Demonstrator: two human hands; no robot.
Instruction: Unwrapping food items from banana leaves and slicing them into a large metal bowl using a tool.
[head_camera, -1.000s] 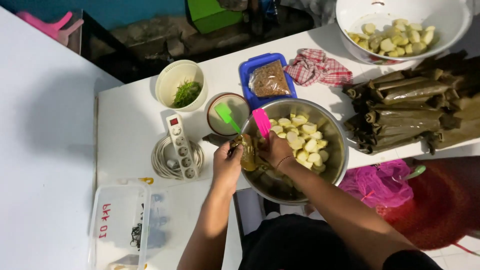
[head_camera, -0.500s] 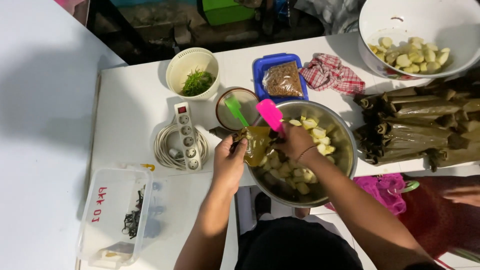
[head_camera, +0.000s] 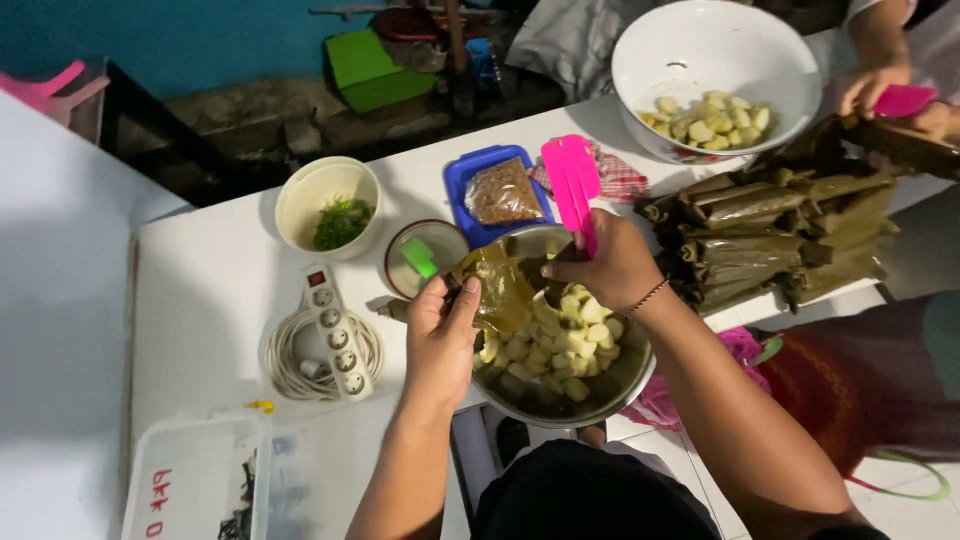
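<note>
Here, left hand (head_camera: 440, 335) pinching glossy folded leaf (head_camera: 497, 292), right hand (head_camera: 610, 265) gripping flat pink spatula (head_camera: 572, 185), round steel bowl (head_camera: 610, 390).

Home kitchen, white table (head_camera: 215, 290), bowls of food, leaf-wrapped parcels (head_camera: 770, 240)
</note>
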